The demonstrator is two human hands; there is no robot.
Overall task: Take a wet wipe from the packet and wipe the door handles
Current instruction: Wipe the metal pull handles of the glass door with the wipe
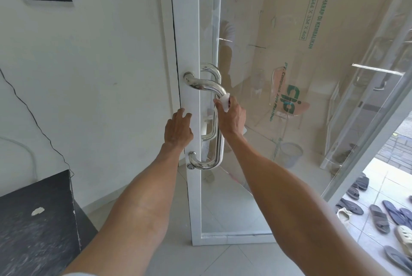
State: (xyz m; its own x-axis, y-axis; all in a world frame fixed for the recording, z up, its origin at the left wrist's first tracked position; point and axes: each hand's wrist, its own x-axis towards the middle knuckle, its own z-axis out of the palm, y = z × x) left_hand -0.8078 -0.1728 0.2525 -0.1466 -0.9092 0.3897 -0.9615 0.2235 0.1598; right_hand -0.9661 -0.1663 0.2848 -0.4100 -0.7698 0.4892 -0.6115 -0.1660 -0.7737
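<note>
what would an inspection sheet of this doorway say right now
surface: white door frame, tiled floor
job's things: steel door handle; wet wipe held on its upper bar; packet not seen
clutter: sandals on the floor outside
hands: left hand flat against the frame; right hand grips the wet wipe on the handle
cables: thin black cable down the wall
surroundings: cardboard box behind the glass, black cabinet lower left

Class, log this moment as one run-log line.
step: wipe | right hand: wet wipe on door handle | left hand: flat on door frame
</note>
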